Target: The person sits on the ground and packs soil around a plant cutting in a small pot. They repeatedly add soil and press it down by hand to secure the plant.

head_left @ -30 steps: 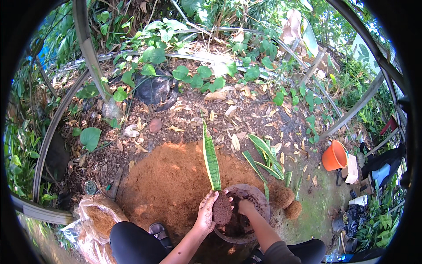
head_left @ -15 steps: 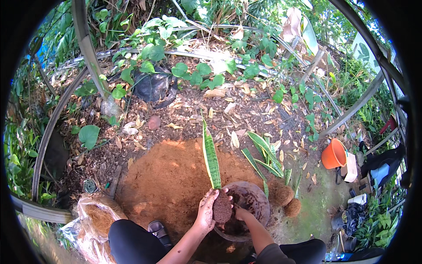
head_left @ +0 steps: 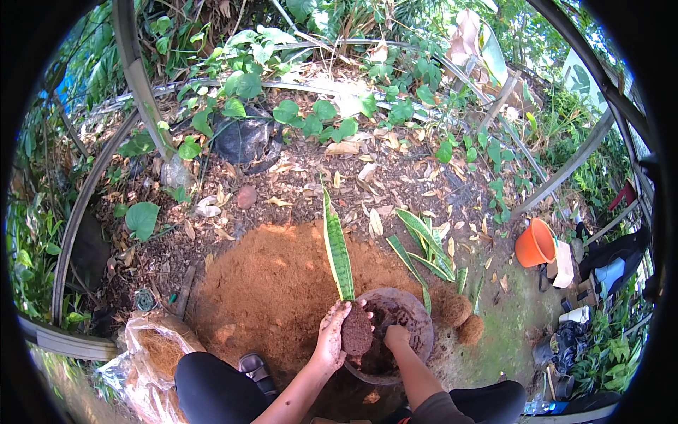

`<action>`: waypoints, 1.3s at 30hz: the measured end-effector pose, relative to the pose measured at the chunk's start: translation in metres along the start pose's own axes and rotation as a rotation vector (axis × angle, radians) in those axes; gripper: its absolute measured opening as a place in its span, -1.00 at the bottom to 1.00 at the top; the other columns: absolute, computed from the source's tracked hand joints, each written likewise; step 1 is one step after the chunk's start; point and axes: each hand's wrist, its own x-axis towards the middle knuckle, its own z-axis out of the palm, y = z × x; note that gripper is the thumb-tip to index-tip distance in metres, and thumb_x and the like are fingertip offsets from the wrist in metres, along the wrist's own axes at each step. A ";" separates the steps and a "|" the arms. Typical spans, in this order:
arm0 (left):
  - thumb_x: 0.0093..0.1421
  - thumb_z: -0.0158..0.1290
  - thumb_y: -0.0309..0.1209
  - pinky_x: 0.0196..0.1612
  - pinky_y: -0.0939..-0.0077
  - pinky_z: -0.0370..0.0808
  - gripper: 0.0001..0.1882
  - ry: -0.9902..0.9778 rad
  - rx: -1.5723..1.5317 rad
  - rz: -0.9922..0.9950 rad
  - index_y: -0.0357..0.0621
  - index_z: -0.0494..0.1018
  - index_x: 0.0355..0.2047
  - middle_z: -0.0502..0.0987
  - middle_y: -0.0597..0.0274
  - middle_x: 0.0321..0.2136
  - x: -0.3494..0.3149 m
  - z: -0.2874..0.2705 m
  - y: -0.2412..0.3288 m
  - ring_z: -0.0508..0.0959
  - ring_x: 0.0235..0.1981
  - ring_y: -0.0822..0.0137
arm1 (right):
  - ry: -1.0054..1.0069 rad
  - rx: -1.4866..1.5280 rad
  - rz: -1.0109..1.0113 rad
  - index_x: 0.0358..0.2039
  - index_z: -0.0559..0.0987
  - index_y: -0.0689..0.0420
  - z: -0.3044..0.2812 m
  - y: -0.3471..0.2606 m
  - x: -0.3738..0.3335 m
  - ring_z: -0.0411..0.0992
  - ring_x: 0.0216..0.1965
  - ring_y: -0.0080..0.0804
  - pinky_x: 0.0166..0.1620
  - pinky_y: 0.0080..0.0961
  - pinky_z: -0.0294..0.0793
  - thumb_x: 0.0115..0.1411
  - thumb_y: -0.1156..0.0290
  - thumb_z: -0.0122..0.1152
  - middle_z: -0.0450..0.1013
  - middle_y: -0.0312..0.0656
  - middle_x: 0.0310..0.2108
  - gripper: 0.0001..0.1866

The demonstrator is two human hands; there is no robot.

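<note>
A snake plant leaf (head_left: 338, 247) with yellow edges stands upright in my left hand (head_left: 332, 336). Its base sits in a rounded clump of dark soil (head_left: 357, 332), and my left fingers are closed around the clump and the leaf's foot. Just to the right, my right hand (head_left: 397, 337) is down inside a round, soil-smeared basin (head_left: 421, 332). Its fingers look curled in, but their tips and whatever they hold are hidden against the dark soil in the basin.
Several cut snake plant leaves (head_left: 427, 244) lie beyond the basin, near two brown fibre balls (head_left: 455, 309). A heap of reddish-brown soil (head_left: 261, 283) spreads ahead. At left is a plastic bag (head_left: 152, 353) of fibre; an orange bucket (head_left: 534, 244) stands at right.
My right hand has shifted slightly right and up within the basin. My left hand still holds the leaf and soil clump in nearly the same place.
</note>
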 end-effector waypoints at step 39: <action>0.30 -0.27 0.11 -0.13 0.21 0.51 -0.40 -0.080 0.087 0.106 -0.20 0.39 -0.10 0.53 0.09 -0.23 0.002 0.002 -0.002 0.55 -0.22 0.15 | -0.782 1.412 -0.487 -0.09 0.52 0.12 -0.101 0.050 -0.110 0.52 -0.23 -0.32 -0.11 -0.11 0.48 0.12 0.19 0.27 0.53 -0.19 -0.28 -0.60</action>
